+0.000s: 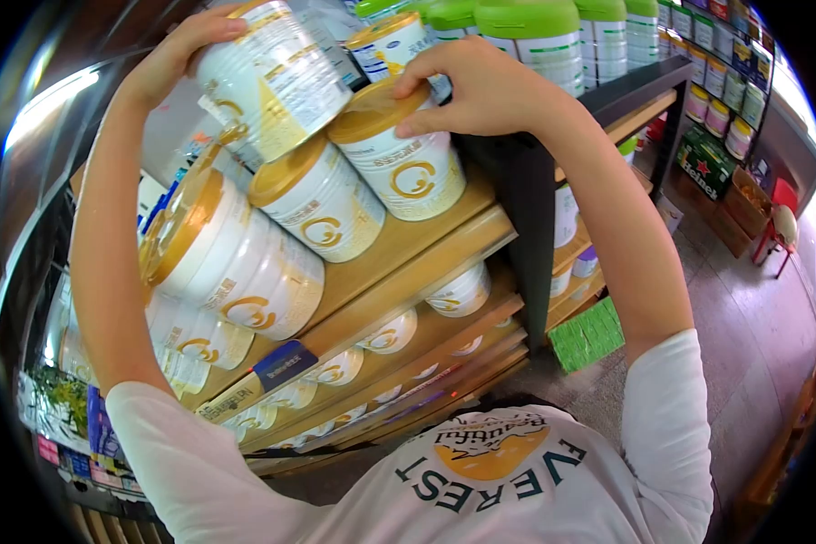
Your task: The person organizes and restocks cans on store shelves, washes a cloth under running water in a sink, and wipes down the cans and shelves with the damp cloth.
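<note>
My left hand grips a white-and-gold milk powder can, which is tilted above the cans standing on the shelf. Its fingers curl over the can's upper edge. At the right end of the shelf row, my right hand has its thumb and fingers round the gold lid of another can. That can stands on the wooden shelf. Between and below the hands is a third gold-lidded can, partly under the tilted one. A larger can stands further left.
Lower shelves hold more white cans. Green-lidded tubs stand behind a dark shelf post. A blue label sits on the shelf edge. On the floor at right are a green pack, a Heineken box and a red chair.
</note>
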A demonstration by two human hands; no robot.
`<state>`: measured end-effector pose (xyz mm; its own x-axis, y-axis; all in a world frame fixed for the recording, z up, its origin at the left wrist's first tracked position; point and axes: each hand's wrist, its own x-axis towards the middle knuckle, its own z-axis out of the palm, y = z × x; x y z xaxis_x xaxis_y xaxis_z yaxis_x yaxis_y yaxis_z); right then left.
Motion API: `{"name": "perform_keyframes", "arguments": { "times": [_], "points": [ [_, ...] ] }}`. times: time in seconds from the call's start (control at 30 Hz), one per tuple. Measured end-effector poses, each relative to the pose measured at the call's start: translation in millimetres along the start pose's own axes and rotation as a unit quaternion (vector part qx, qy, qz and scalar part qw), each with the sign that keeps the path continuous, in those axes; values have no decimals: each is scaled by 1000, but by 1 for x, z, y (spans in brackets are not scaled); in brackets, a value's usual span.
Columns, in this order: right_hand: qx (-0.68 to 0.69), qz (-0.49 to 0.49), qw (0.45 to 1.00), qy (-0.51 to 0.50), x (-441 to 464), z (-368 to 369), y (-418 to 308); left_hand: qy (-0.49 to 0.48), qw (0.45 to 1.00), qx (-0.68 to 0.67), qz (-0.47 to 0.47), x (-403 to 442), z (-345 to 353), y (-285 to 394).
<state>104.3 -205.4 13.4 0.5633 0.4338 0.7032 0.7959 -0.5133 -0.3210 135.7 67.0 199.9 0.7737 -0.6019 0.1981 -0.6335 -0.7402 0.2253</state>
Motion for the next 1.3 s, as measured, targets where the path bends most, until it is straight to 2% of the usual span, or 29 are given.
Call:
{"name": "perform_keyframes", "arguments": {
  "times": [0.1,0.17,0.23,0.27,0.33,0.47,0.57,0.63,0.7,0.73,0.77,0.83,0.9,0.97,1.03,1.1,1.13,1.2,1.27,1.3],
  "points": [
    [13,-26,999,27,-1,2,3,-26,1000,0,3,4,3,5],
    [22,-3,1000,3,-6,-1,4,4,1000,20,3,2,9,12],
    [40,-43,996,71,-7,4,12,-10,999,44,6,2,12,16],
    [40,-47,996,72,-7,5,16,2,999,47,-3,3,13,14],
    [75,17,993,91,-10,7,14,15,998,57,3,2,14,10],
    [127,29,985,115,-12,14,17,14,999,49,14,-9,22,17],
    [123,13,984,131,-11,17,15,10,999,38,37,-12,25,17],
    [110,-19,976,184,-7,17,16,10,998,30,47,-16,25,20],
    [95,-40,977,187,-5,12,9,-24,999,-15,36,-17,25,24],
    [95,-43,976,190,-3,10,6,-39,997,-19,59,-14,23,19],
    [96,-46,975,194,-1,8,3,-26,998,-16,62,-16,21,18],
    [88,-32,979,179,2,0,-4,14,999,-40,27,-22,21,20],
    [104,-15,979,174,4,-4,-8,41,997,-57,31,-29,14,10],
    [102,-19,981,161,3,-7,-12,78,980,-169,-71,-35,7,-8],
    [59,-22,990,127,-1,-6,-17,59,977,-182,-92,-44,8,-21],
    [3,-22,991,128,-3,5,-24,-126,976,8,-179,-55,18,-25],
    [-3,-25,992,121,-2,7,-26,-120,976,5,-182,-56,21,-22],
    [-12,-32,993,111,4,7,-33,-87,982,-109,-127,-54,20,-13],
    [29,27,981,190,17,3,-52,-60,980,-149,-118,-55,10,-12],
    [38,23,974,223,28,3,-61,-40,976,-185,-110,-54,8,-9]
  ]
}}
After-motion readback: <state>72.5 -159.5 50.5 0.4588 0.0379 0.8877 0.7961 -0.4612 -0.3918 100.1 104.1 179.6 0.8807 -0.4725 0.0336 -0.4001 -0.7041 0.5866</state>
